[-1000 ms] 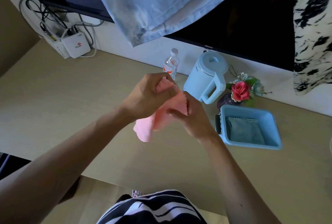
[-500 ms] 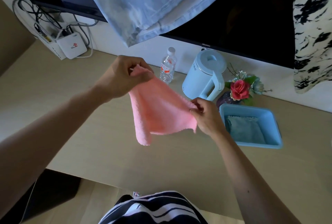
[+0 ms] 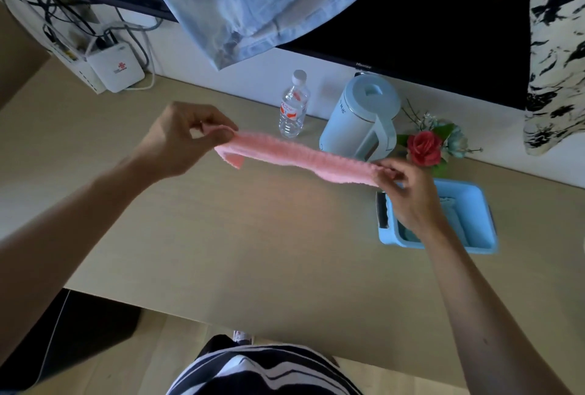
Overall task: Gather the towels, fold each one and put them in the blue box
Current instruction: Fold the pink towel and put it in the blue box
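A pink towel (image 3: pixel 300 157) is stretched out nearly flat in the air above the desk, seen edge-on. My left hand (image 3: pixel 180 141) pinches its left corner and my right hand (image 3: pixel 408 195) pinches its right end. The blue box (image 3: pixel 478 226) sits on the desk at the right, partly behind my right hand and wrist. A folded grey-green towel (image 3: pixel 456 214) lies inside the box, partly hidden by my wrist.
A water bottle (image 3: pixel 292 106), a pale blue kettle (image 3: pixel 361 119) and a vase of flowers (image 3: pixel 427 147) stand along the back of the desk (image 3: pixel 237 236). A white router (image 3: pixel 115 68) with cables sits at the back left. Cloths hang overhead in front of a dark TV screen (image 3: pixel 443 24).
My hands have moved apart, spreading the bunched pink towel out and lifting it level. My right hand has shifted right, over the blue box's near corner.
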Demonstrator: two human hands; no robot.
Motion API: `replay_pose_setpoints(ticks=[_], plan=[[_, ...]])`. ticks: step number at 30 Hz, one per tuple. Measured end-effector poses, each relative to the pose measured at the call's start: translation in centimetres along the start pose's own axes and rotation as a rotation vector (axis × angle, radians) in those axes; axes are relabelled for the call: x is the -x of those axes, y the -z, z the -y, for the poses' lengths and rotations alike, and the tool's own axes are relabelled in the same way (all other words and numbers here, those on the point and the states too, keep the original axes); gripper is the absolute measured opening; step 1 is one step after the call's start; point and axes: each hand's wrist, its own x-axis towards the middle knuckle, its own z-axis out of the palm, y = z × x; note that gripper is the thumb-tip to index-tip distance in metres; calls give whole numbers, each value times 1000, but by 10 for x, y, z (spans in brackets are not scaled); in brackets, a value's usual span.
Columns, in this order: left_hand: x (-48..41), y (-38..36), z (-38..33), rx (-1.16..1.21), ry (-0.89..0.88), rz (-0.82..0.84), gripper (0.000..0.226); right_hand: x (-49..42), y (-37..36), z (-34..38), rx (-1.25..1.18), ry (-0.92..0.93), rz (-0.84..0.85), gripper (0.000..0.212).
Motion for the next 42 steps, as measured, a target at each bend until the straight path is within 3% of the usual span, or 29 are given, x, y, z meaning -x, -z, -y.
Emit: replay_pose_setpoints(ticks=[3, 8, 14, 20, 23, 26, 30, 42], plan=[[28, -17, 27, -33, -1, 148, 12, 27, -16, -23, 15, -61, 161, 11], [87, -64, 73, -10, 152, 354, 29, 77, -61, -74, 73, -231, 439, 11], [132, -102, 99, -54, 249, 588, 31, 121, -99, -119, 97, -398, 617, 11], [119, -125, 116, -45, 353, 504, 21, 108, -113, -135, 65, -426, 425, 2], [102, -139, 124, -27, 383, 422, 12, 87, -122, -142, 49, -463, 349, 20], [89, -150, 127, -20, 391, 323, 14, 69, -127, -142, 11, -486, 279, 21], [77, -165, 128, -41, 369, 257, 16, 53, -133, -146, 55, -525, 242, 9], [60, -185, 139, -111, 419, 211, 12, 43, -143, -158, 210, -559, 175, 14]])
